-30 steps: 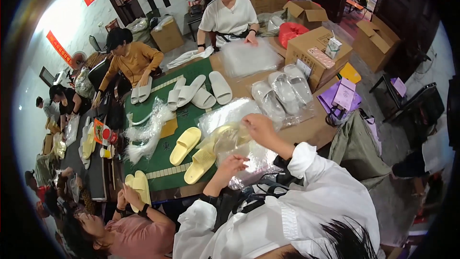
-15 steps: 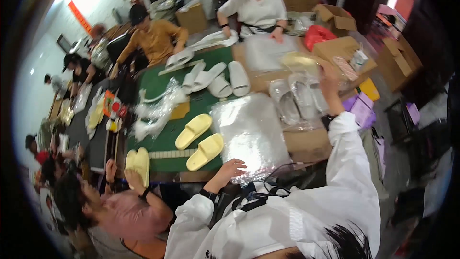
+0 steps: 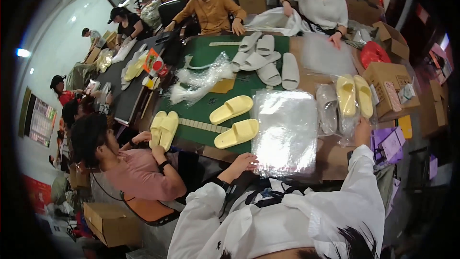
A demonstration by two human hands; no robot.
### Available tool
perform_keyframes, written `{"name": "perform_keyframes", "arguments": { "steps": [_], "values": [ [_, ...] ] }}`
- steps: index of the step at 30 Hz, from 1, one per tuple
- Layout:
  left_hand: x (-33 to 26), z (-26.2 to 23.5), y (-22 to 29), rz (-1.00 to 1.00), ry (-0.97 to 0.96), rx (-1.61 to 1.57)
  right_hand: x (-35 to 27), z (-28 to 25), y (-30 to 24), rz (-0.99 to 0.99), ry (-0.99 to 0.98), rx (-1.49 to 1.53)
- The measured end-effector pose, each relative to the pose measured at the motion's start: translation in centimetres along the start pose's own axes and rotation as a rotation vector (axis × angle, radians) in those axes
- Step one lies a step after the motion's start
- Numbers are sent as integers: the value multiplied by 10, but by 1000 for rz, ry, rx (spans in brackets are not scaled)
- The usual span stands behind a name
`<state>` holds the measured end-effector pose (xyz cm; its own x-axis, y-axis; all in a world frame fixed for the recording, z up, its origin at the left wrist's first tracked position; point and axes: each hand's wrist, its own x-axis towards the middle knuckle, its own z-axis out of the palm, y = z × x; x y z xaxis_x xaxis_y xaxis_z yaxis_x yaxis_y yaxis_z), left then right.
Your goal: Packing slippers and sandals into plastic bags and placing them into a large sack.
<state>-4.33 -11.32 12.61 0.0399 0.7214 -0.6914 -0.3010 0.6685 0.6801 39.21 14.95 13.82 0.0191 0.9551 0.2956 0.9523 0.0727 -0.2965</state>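
Just beyond the right hand (image 3: 362, 133), its grip unclear, lie two yellow slippers (image 3: 347, 98)

I wear a loose white shirt (image 3: 282, 223) with a narrow textured strip (image 3: 315, 225) and a small dark mark (image 3: 218, 245). My long left sleeve (image 3: 199, 211) and right sleeve (image 3: 362, 175) crease softly; a dark band (image 3: 225, 184) circles above my left hand (image 3: 243, 163).

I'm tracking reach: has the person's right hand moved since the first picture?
Yes, the right hand moved rightward, from over the shiny clear plastic bags to beside the bagged yellow slippers.
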Motion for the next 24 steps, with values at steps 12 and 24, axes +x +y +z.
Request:
{"name": "perform_keyframes", "arguments": {
  "steps": [12, 24],
  "values": [
    [65, -75, -18, 341, 529, 230, -66, 18, -16, -138, -27, -278],
    [119, -92, 10, 358, 545, 333, -193, 80, -162, -881, -551, -3]
  ]
}}
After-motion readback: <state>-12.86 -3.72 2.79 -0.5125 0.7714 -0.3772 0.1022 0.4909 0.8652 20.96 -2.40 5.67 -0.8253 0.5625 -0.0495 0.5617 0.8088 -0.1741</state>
